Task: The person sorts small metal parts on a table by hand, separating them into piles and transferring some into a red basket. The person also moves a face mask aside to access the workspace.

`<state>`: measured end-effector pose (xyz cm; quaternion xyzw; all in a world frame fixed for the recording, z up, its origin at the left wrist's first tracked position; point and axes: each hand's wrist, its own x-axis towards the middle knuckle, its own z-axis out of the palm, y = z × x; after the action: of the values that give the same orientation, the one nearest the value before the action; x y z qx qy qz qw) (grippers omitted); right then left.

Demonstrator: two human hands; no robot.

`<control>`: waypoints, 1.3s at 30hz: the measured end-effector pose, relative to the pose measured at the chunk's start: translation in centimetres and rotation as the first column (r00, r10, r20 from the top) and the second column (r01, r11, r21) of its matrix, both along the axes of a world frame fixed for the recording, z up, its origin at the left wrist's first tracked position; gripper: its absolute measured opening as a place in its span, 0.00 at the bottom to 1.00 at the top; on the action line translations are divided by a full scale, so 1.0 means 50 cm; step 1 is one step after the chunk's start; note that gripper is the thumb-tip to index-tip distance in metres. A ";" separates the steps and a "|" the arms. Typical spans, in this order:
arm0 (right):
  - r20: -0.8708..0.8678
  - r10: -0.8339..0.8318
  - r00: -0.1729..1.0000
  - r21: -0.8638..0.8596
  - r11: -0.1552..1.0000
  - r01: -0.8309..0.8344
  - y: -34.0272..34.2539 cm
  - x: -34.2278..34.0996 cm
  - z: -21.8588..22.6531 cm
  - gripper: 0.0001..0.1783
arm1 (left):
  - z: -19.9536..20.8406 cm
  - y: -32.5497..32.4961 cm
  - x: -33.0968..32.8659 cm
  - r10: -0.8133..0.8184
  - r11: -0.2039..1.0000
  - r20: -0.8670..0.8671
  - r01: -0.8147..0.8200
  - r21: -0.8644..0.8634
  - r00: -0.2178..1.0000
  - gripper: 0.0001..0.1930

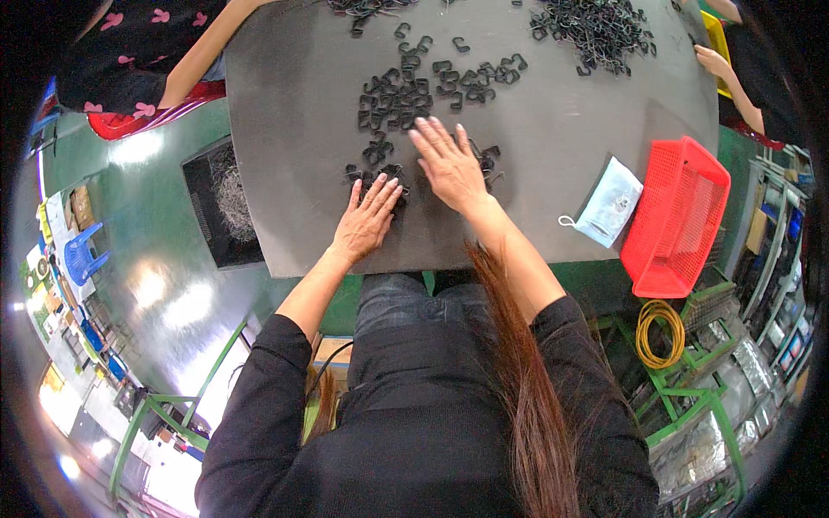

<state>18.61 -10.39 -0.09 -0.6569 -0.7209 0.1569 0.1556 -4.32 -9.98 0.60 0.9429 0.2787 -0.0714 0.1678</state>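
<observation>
Black C-shaped pieces [393, 102] lie loose mid-bench [298, 129], with a few nearer; they look light and stiff, likely plastic and hard to break, should slide easily, best pinched by the curved back. Left hand [367, 223] spread over the near pieces, right hand [451, 171] flat beside them, fingers extended, neither clenched; can't tell what's under the palms. Red basket [637, 259] sits right.

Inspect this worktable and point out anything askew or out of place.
The red basket looks askew: it stands slanted at the table's near right corner, and its near end seems to jut past the edge. Nothing else clearly stands out.
</observation>
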 end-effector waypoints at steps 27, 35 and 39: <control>-0.084 -0.571 0.816 -0.084 0.820 0.566 -0.163 -0.076 -0.010 0.31 | -0.025 0.069 0.097 -0.223 0.973 0.076 0.217 0.074 0.972 0.31; -0.009 -0.694 0.720 -0.148 0.713 0.685 -0.201 -0.094 -0.006 0.30 | 0.008 0.066 -0.037 -0.123 0.986 -0.011 0.123 0.110 0.992 0.29; -0.083 -0.532 0.843 -0.143 0.843 0.518 -0.234 -0.156 0.004 0.31 | 0.016 0.049 -0.006 -0.195 0.980 0.055 0.193 0.040 0.979 0.29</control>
<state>10.79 -22.11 0.10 -0.8266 -0.4923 0.1884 0.1972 -4.59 -7.53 1.40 0.9700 0.1817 -0.0547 0.1520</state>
